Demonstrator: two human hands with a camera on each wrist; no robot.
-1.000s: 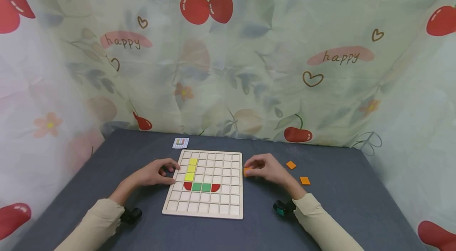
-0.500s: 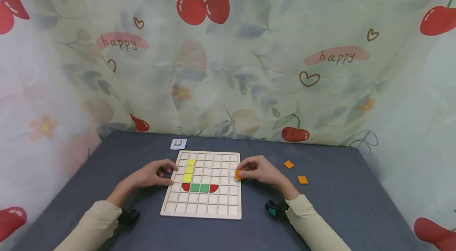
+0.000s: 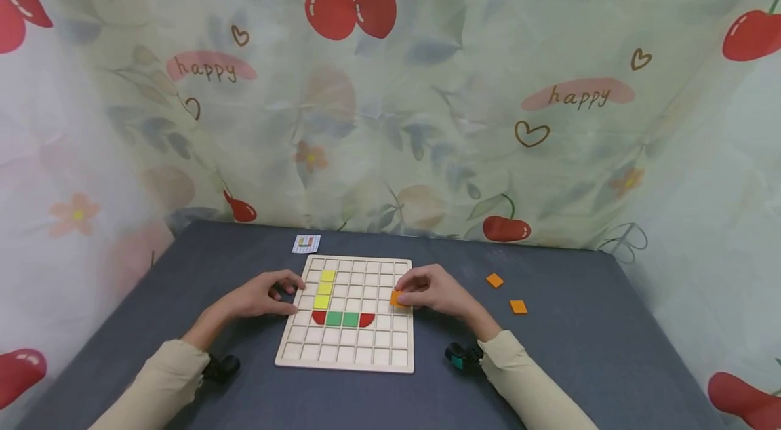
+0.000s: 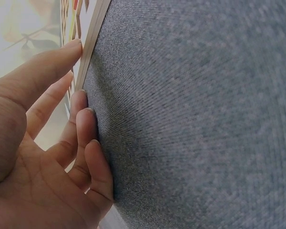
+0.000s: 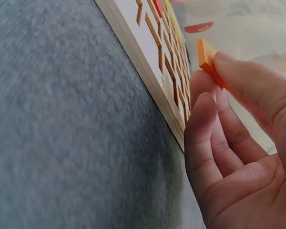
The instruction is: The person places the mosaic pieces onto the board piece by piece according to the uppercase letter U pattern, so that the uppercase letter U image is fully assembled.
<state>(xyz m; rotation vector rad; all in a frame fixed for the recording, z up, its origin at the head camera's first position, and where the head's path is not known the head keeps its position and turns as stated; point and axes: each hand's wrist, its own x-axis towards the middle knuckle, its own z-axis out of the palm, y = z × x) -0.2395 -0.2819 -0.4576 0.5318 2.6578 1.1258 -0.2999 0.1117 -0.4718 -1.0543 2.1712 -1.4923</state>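
A wooden grid board (image 3: pixel 345 358) lies flat on the dark table. Three yellow square tiles (image 3: pixel 325 288) form a column on its left part. Below them runs a row of two green square tiles (image 3: pixel 342 319) between two red rounded tiles (image 3: pixel 367 319). My right hand (image 3: pixel 433 293) pinches an orange square tile (image 5: pixel 206 56) between thumb and fingers, over the board's right side and raised off its surface. At the board's left edge my left hand (image 3: pixel 261 294) rests with relaxed fingers, its thumb (image 4: pixel 57 59) touching the rim.
Two loose orange tiles (image 3: pixel 518 307) lie on the table (image 3: pixel 549 348) right of the board. A small printed card (image 3: pixel 306 244) with a coloured grid pattern sits behind the board's left corner. A patterned cloth curtain (image 3: pixel 415 111) surrounds the table's back and sides.
My right hand has carried the orange tile leftward, from beside the board's right edge to over its right columns. The left hand stays at the left edge.
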